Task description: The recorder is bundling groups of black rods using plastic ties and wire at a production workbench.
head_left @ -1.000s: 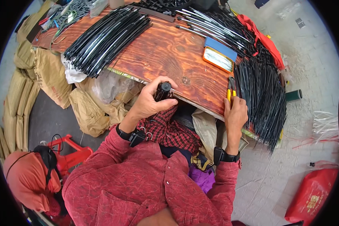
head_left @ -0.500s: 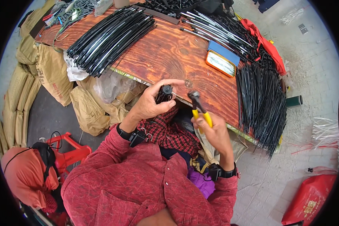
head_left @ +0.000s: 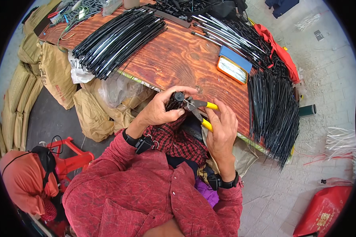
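Note:
My left hand [head_left: 156, 110] is closed around a dark part with a round black end [head_left: 178, 96], its thumb and forefinger on either side. In my right hand [head_left: 223, 132] is a pair of pincers with yellow handles [head_left: 207, 125]. Their handles are spread apart, and the dark metal jaws [head_left: 192, 104] meet the right side of the dark part. A thin pale sliver, perhaps wire, shows at the jaws. The rest of the dark part is hidden behind my left fingers and palm.
A bundle of black rods [head_left: 120, 41] lies across the left of the wooden table [head_left: 178, 59]. An orange-rimmed tin [head_left: 232, 70] holds thin pale pieces. More black rods [head_left: 275, 114] overhang the table's right end. Paper sacks [head_left: 93, 114] and a red stool [head_left: 73, 160] are at left.
My right hand has brought the pincers leftward to the dark part, and their handles have spread wider. My left hand keeps its grip in nearly the same place.

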Motion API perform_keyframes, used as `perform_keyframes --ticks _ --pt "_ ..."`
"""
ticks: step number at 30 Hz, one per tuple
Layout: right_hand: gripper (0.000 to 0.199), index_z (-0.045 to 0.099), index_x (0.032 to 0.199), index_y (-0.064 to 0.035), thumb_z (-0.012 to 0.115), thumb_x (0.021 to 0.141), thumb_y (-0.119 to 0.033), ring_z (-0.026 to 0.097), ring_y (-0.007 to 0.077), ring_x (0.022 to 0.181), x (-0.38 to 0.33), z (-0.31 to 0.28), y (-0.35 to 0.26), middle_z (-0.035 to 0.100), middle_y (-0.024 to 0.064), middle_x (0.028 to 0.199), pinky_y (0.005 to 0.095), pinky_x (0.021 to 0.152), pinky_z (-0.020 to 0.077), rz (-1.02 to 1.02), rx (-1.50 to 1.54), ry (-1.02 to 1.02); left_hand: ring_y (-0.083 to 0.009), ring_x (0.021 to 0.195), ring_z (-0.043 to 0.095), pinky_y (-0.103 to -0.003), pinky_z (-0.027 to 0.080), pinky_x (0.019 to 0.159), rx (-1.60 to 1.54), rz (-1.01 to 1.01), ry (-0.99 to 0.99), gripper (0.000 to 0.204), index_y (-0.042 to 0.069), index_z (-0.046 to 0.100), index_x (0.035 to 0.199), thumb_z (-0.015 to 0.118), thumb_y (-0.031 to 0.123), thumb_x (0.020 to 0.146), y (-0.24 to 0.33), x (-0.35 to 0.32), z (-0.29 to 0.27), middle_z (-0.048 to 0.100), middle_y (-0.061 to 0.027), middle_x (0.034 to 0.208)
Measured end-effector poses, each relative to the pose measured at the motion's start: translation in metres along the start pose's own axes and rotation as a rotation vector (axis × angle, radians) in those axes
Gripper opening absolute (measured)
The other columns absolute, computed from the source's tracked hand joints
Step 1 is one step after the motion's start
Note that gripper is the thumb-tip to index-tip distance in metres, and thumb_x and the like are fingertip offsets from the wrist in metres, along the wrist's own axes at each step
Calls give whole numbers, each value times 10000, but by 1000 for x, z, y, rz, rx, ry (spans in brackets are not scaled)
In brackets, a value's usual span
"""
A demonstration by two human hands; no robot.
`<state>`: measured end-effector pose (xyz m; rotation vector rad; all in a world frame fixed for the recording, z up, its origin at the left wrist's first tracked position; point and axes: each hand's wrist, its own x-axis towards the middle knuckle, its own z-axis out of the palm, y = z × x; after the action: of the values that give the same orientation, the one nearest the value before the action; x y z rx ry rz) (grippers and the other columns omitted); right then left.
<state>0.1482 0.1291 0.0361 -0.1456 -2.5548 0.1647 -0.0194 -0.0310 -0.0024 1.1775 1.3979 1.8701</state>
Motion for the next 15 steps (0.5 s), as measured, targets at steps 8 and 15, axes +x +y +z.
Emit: perform_keyframes --ticks 8,15 --pt "312 744 1056 -110 739 744 -118 600 295 1001 4 -7 6 639 100 1119 440 842 471 -46 14 28 -160 1203 569 -321 422 1057 -31 -50 -99 615 -11 514 1395 642 98 803 3 1 -4 602 -102 1338" --pt "273 718 906 -59 843 728 -224 602 260 740 8 -22 17 631 85 859 369 607 479 -70 120 -128 -122 1078 584 -298 448 982 -37 -65 -49 601 -10 566 1353 685 130 781 -1 2 2 634 -73 1233"
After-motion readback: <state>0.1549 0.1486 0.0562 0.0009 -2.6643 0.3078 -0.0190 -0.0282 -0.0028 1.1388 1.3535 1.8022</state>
